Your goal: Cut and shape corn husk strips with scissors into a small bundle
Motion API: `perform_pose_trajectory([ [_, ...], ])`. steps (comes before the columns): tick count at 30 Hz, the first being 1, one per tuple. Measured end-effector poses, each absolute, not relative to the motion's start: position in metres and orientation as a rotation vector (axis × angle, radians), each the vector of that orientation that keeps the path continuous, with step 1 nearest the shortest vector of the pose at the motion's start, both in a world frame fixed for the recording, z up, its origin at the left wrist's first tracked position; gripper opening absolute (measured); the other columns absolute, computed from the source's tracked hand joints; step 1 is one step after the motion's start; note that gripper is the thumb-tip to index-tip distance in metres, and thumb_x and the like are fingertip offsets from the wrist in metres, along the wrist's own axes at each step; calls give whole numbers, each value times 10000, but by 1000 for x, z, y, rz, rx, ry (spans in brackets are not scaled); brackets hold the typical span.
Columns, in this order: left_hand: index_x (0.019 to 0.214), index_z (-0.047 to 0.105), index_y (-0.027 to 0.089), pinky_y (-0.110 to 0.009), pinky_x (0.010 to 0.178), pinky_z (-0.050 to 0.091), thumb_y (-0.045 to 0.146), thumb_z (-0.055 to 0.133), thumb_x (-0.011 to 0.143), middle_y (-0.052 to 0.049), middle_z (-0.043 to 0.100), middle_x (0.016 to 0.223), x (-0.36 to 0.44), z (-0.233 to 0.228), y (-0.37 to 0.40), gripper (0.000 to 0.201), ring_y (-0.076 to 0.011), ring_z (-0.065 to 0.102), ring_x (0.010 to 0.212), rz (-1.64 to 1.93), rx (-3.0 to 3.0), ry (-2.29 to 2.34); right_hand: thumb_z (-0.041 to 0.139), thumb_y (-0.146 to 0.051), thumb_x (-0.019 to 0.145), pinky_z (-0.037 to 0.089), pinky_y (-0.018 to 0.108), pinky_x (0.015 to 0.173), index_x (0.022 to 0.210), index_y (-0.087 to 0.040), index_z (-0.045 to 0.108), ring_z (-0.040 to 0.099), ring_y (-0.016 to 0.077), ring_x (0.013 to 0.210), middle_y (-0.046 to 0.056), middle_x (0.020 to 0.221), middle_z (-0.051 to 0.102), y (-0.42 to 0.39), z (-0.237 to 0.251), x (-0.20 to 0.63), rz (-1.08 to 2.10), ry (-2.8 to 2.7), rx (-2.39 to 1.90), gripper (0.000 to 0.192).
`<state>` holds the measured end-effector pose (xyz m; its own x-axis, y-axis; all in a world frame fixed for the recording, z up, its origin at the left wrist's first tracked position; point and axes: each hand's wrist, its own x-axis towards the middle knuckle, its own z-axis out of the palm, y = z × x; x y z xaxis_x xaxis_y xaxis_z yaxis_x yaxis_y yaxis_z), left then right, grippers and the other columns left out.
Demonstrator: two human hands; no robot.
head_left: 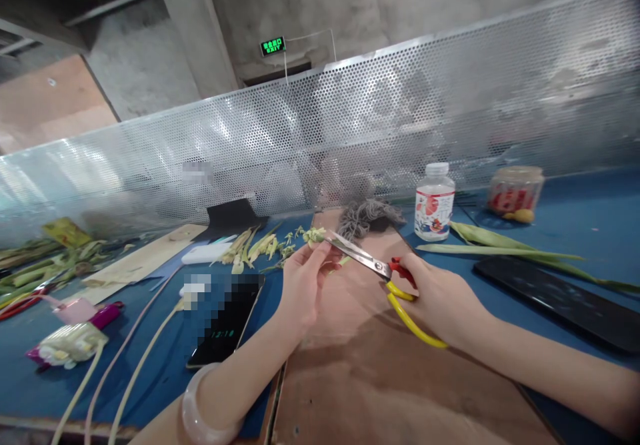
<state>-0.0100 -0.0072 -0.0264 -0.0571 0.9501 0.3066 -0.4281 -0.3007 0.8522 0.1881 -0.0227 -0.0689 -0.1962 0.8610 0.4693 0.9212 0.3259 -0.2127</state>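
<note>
Left hand: the left hand (303, 278) is raised over the brown board (380, 365), its fingertips pinched narrow on a small green plant sprig (315, 235), which sticks up just past the thumb and forefinger.
Right hand: the right hand (435, 298) is closed through the yellow loops of the scissors (380, 271) (red at the pivot).
Blades: the steel blades point left toward the sprig, the tips touching it or just beside it – the view is too blurred to tell which, or how far the blades are parted.
Wrist: a pale bangle (200, 411) sits on the left forearm.
Surface: a blue table (590, 225) with the board laid on top; a heap of cut green trimmings (253, 248) lies beyond the left hand, long green leaves (500, 248) to the right, more stalks at the far left.
Other things: a clear bottle (435, 202) with a white cap, a lidded jar (515, 191), a dark phone (227, 325) near the left forearm, a second dark slab (560, 298) by the right arm, and pale cables (135, 365).
Room: a perforated metal screen (350, 118) runs along the back of the table – concrete walls above it.
Writing: a green lit sign (273, 46) reads EXIT; the phone shows 12:18; the bottle's red-and-white label is unreadable.
</note>
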Motion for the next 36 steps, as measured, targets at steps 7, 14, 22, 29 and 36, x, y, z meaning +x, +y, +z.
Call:
perform_pose_trajectory([
  [7,674,679,134,-202,600,499,207,722,692,-14,657,629,-11,-27,-7,86,-84,602,594,1583,986,711,497,-361,800,269,262,505,912,-213,461,654,249,710,42,860,651,-19,-67,188,-170,-2108,-1584,190],
  [14,653,668,110,-207,563,493,184,723,668,-30,655,589,-7,-26,-8,93,-96,602,564,1545,843,736,502,-349,806,284,266,511,925,-209,477,655,248,725,43,880,645,-19,-70,189,-184,-2114,-1583,186],
  [22,697,681,105,-214,579,499,160,700,690,-40,659,612,-8,-27,-6,59,-96,601,566,1492,768,722,521,-347,795,280,264,502,927,-201,484,654,246,705,45,854,650,-19,-70,188,-189,-2111,-1598,200],
  [29,693,684,111,-207,576,493,183,708,693,-37,658,622,-8,-26,-7,76,-93,600,571,1513,811,713,533,-341,792,283,261,502,920,-198,484,660,239,708,48,872,659,-20,-67,188,-212,-2143,-1622,197],
  [36,684,687,118,-206,594,493,207,719,690,-35,667,636,-9,-24,-8,95,-94,609,593,1527,869,719,519,-332,793,306,269,508,938,-192,504,668,250,736,60,941,668,-21,-66,188,-202,-2122,-1619,202],
])
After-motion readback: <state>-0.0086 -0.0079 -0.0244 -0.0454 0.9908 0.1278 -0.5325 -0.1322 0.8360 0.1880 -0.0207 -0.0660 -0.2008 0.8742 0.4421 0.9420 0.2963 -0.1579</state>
